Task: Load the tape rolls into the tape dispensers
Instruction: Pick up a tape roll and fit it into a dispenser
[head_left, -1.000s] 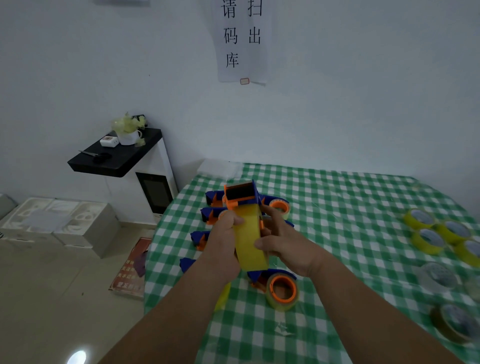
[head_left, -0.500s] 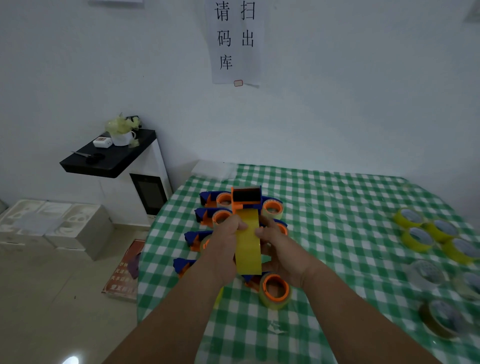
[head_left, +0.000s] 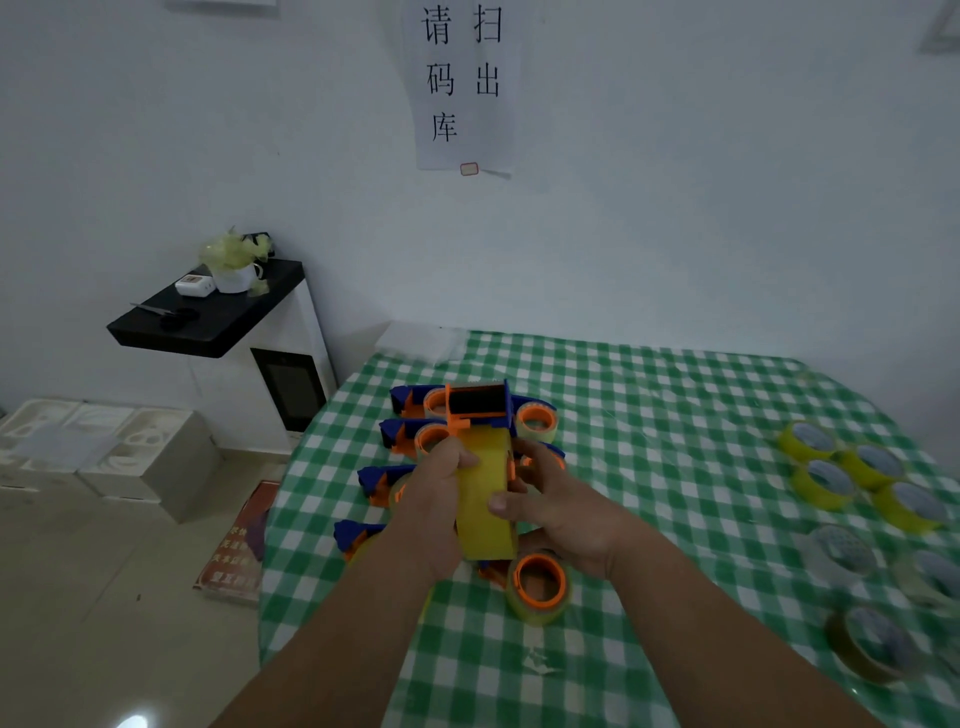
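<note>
I've got both hands on one dispenser (head_left: 478, 410) at centre — left hand (head_left: 436, 499) and right hand (head_left: 556, 506) fingers wrapped round its yellow tape roll (head_left: 485, 499). Loaded dispensers (head_left: 535, 582) cluster underneath; about eight loose rolls (head_left: 826, 480) wait at three o'clock on the counter (head_left: 649, 415), probably unloaded.

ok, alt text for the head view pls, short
Both hands, left hand and right hand, grip a yellow tape roll seated in a blue-and-orange tape dispenser above a green checked table. Loaded dispensers lie behind; loose tape rolls sit at right.
</note>
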